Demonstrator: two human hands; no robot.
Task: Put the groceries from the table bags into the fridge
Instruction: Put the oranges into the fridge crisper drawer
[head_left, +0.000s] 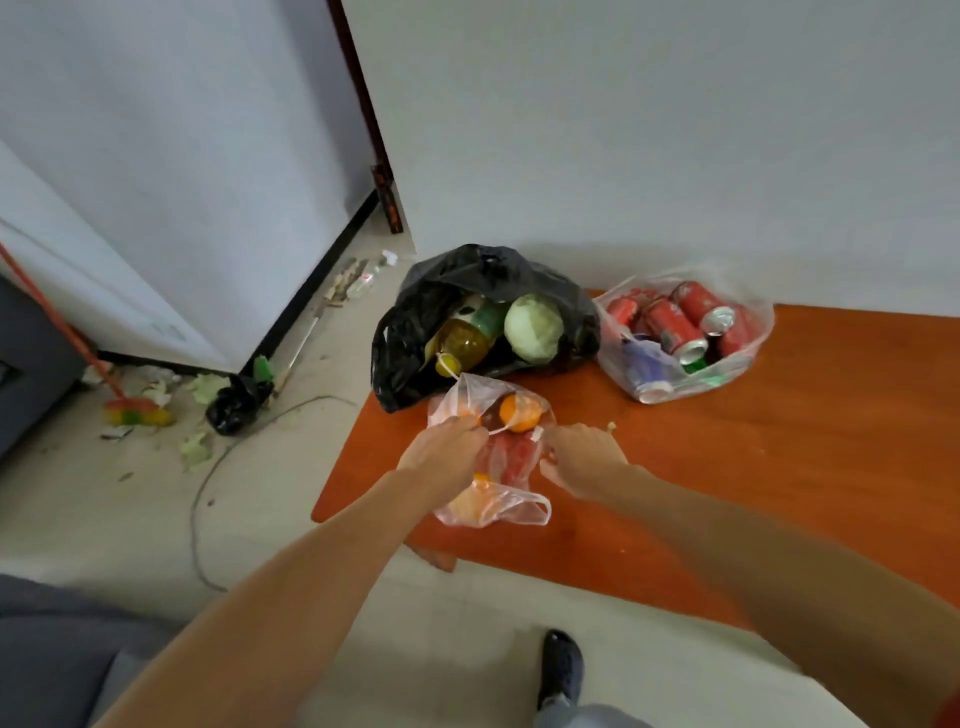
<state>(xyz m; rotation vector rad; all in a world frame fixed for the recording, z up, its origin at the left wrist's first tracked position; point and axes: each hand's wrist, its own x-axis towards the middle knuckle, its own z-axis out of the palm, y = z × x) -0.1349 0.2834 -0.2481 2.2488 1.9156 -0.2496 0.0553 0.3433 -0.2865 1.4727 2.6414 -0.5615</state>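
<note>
A clear plastic bag of fruit (511, 506) lies at the near left corner of the orange table (727, 493); an orange (518, 413) and something red show through it. My left hand (447, 452) grips the bag's left edge. My right hand (584, 452) pinches its right edge, so the mouth is pulled apart. Behind it a black bag (415, 322) gapes, showing a green cabbage (534, 327) and a yellow bottle (462, 343). A clear bag of red cans (685, 332) sits further right.
A white fridge side (104, 291) stands at far left, with a dark appliance (31, 364) beside it. Floor litter there includes a small black bag (234, 405), cabbage leaves, a broom (135, 413) and a cable. My shoe (561, 670) is below the table edge.
</note>
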